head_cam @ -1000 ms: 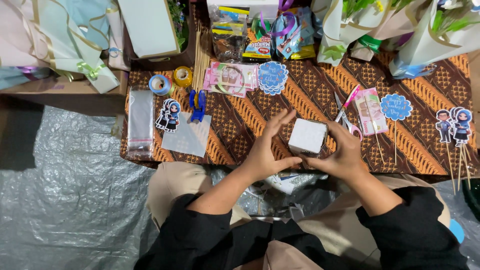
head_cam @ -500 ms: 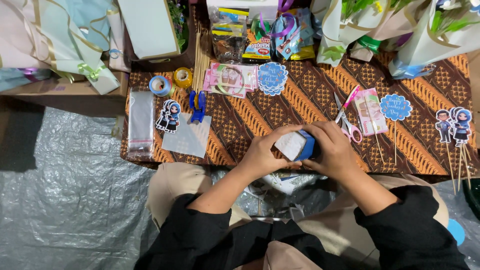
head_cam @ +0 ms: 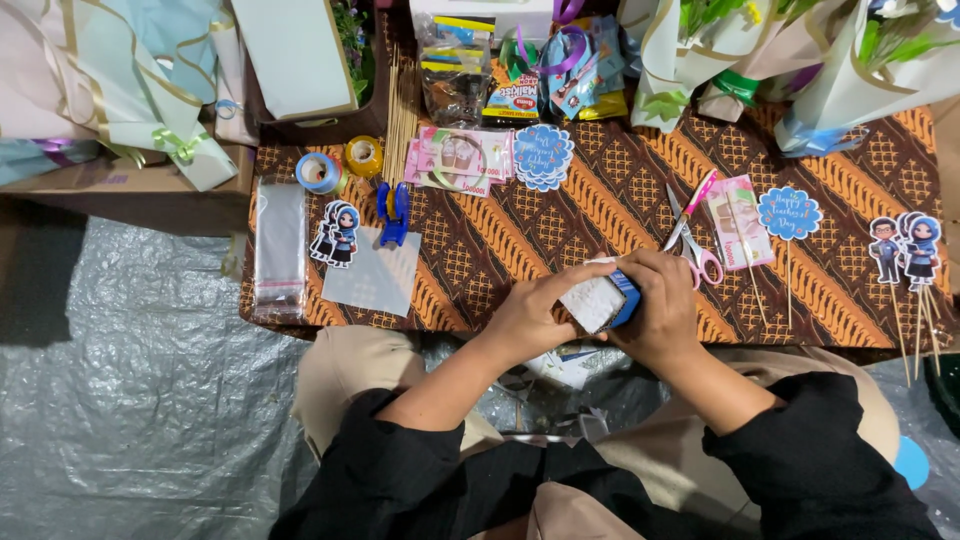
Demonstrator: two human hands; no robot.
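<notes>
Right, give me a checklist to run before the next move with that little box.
1. Small box held by both hands: ok.
2. Left hand on its near side: ok.
3. Right hand wraps the blue side: ok.
4. Box above the patterned cloth, not resting on it: cannot tell.
5. Scissors lie apart from the hands: ok.
6. Box closed: cannot tell.

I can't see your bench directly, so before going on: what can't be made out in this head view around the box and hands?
- Box: its underside and most sides are hidden by the left hand and right hand; contents unseen.
- Scissors: the lower handle is partly behind the right hand.
- Wrapped bouquets: cut off by the top edge.
- Items in the lap: covered by the forearms, too dim to tell.
</notes>
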